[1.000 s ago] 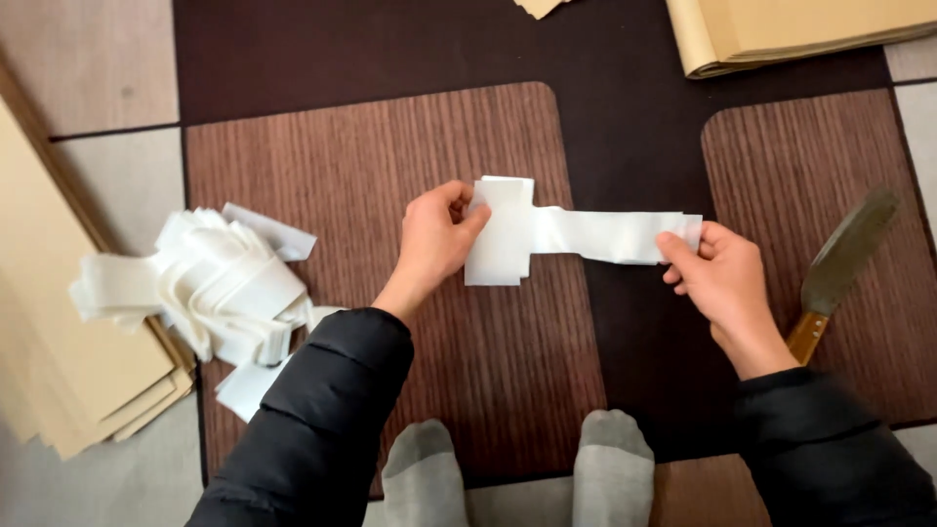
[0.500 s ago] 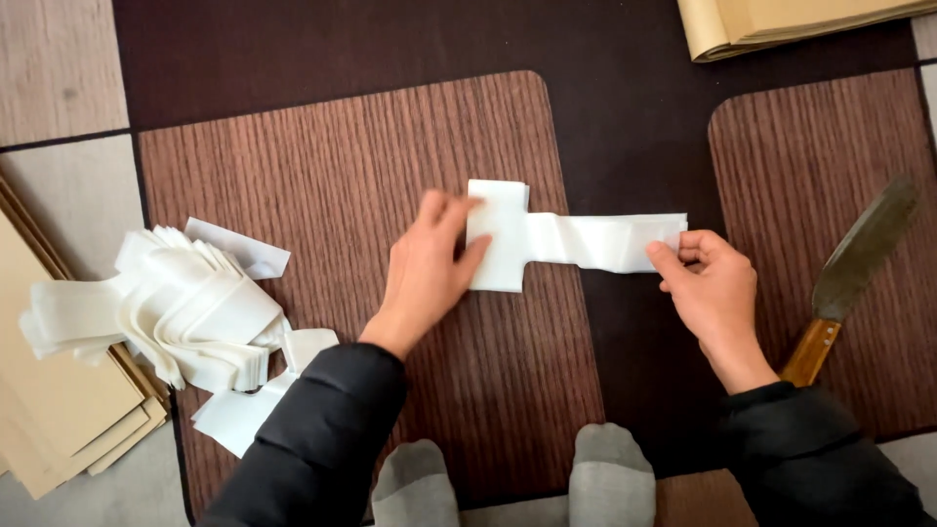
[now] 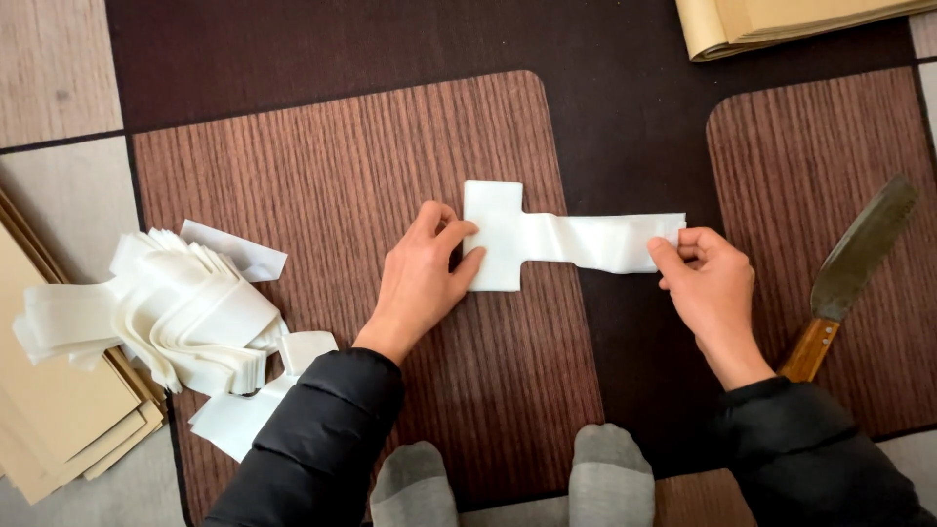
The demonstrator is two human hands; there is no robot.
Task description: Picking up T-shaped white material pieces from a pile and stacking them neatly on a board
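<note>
A white paper strip [image 3: 586,239] with a wider folded block at its left end lies flat across a brown wood-grain mat [image 3: 322,176]. My left hand [image 3: 422,278] presses the folded block's left edge with fingers and thumb. The strip's right end is pinched in my right hand [image 3: 708,288], which keeps it stretched sideways. Both sleeves are black.
A heap of folded white paper strips [image 3: 166,312] sits at the left. Stacks of tan paper [image 3: 49,420] lie at the far left, and tan sheets [image 3: 781,20] at the top right. A wooden-handled knife [image 3: 849,273] rests on the right mat. My grey-socked feet [image 3: 605,478] are below.
Both hands and the strip have come down onto the mat and sit lower in view. The left fingers have flattened against the folded block.
</note>
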